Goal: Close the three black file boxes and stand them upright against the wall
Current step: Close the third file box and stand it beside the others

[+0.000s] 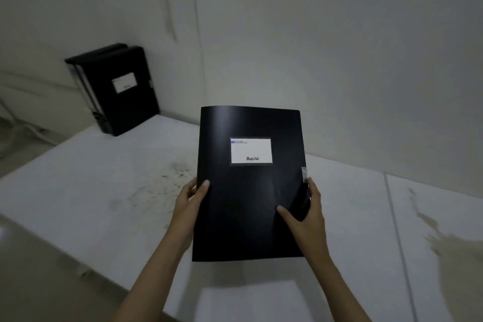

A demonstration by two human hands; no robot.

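Note:
I hold a black file box [248, 196] with a white label in front of me, lifted off the white table [99, 185], its cover closed and facing me. My left hand [189, 206] grips its left edge with the thumb on the cover. My right hand [305, 212] grips the right edge just below the small clasp, thumb lying across the cover. Two other black file boxes [122, 89] stand upright side by side at the back left, leaning against the wall [287, 34].
The white table runs along the wall and has dark specks near its middle and a brownish stain [444, 240] at the right. A seam [397, 238] crosses the tabletop at the right. The table's left edge drops to the floor [39, 269].

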